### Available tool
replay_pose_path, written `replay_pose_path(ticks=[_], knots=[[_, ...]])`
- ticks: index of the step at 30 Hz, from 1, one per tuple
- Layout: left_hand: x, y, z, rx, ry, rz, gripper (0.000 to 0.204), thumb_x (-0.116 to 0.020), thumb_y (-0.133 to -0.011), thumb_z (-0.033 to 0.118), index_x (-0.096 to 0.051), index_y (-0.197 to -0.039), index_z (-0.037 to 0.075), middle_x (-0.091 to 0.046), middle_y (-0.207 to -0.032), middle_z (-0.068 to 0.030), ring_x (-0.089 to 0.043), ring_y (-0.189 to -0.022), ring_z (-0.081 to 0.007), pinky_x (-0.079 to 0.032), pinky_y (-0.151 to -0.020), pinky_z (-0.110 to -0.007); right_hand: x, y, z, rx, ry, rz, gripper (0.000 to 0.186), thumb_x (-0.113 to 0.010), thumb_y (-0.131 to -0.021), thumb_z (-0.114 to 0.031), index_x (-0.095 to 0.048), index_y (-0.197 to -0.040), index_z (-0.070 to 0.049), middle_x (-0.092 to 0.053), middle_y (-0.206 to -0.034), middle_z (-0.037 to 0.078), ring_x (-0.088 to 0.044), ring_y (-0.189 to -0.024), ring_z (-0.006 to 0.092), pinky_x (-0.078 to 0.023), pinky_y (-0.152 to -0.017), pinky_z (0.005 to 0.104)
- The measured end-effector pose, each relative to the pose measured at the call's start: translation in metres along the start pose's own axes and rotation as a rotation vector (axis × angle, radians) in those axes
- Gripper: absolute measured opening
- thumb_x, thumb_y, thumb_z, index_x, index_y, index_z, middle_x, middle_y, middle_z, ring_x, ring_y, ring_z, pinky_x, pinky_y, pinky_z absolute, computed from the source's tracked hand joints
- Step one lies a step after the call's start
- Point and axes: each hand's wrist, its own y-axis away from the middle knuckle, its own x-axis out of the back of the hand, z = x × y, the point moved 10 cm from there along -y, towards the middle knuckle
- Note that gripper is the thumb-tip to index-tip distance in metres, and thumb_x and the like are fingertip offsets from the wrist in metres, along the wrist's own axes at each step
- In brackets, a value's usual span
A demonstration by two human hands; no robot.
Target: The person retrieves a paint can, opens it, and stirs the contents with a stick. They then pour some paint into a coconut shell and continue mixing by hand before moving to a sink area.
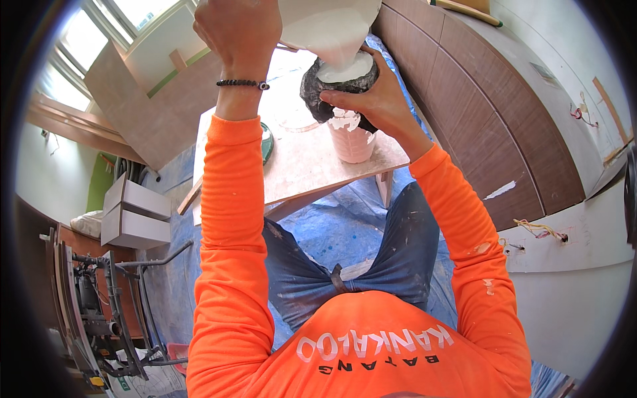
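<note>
At the top, my left hand [239, 33] is closed at the edge of a white bucket [318, 16], which is tilted. Pinkish-white paint-like liquid [340, 56] streams from it into an opening wrapped in crumpled black plastic [317, 93]. My right hand [381, 103] grips this black-wrapped container from the right, its thumb across the front. Just below stands a pale pink, paint-flaked plastic container [352, 142] on the table [298, 176]; whether it joins the wrapped part I cannot tell. A green round-edged object [267, 142] lies partly behind my left sleeve.
Blue plastic sheeting [325, 239] covers the floor around my legs. Brown wall panels [478, 113] curve along the right, with exposed wires [537, 229] below. White boxes [136, 212] and a black metal frame [133, 312] stand at left; a large board [126, 106] leans behind.
</note>
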Motion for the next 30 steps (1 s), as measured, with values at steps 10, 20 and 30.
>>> replay_pose_path(ticks=[10, 20, 30], knots=[[-0.004, -0.004, -0.010, 0.054, -0.048, -0.018, 0.021, -0.064, -0.100, 0.026, -0.066, -0.109, 0.007, -0.073, -0.093, -0.0225, -0.070, -0.090, -0.0446, -0.053, -0.079, -0.052, 0.000, -0.002, 0.004, -0.017, 0.021, 0.000, 0.118, -0.102, -0.062, -0.037, -0.038, -0.147, 0.013, -0.065, -0.130, 0.022, -0.067, -0.118, 0.0264, -0.055, -0.102, 0.0344], [-0.046, -0.007, -0.068, 0.127, -0.126, -0.174, 0.034, -0.063, -0.099, 0.036, -0.070, -0.111, 0.005, -0.073, -0.098, -0.0243, -0.070, -0.100, -0.0425, -0.052, -0.089, -0.055, -0.003, -0.001, -0.002, -0.026, -0.013, -0.014, 0.109, -0.102, -0.065, -0.029, -0.041, -0.146, 0.010, -0.066, -0.128, 0.019, -0.068, -0.116, 0.0241, -0.057, -0.099, 0.0332], [-0.115, -0.003, -0.120, -0.484, -0.568, -0.180, 0.017, -0.067, -0.093, 0.027, -0.072, -0.097, 0.012, -0.067, -0.086, -0.0164, -0.066, -0.085, -0.0347, -0.052, -0.079, -0.049, -0.011, 0.000, -0.008, 0.038, 0.039, -0.046, 0.111, -0.104, -0.063, -0.030, -0.041, -0.145, 0.009, -0.066, -0.127, 0.019, -0.069, -0.116, 0.0244, -0.057, -0.100, 0.0340]])
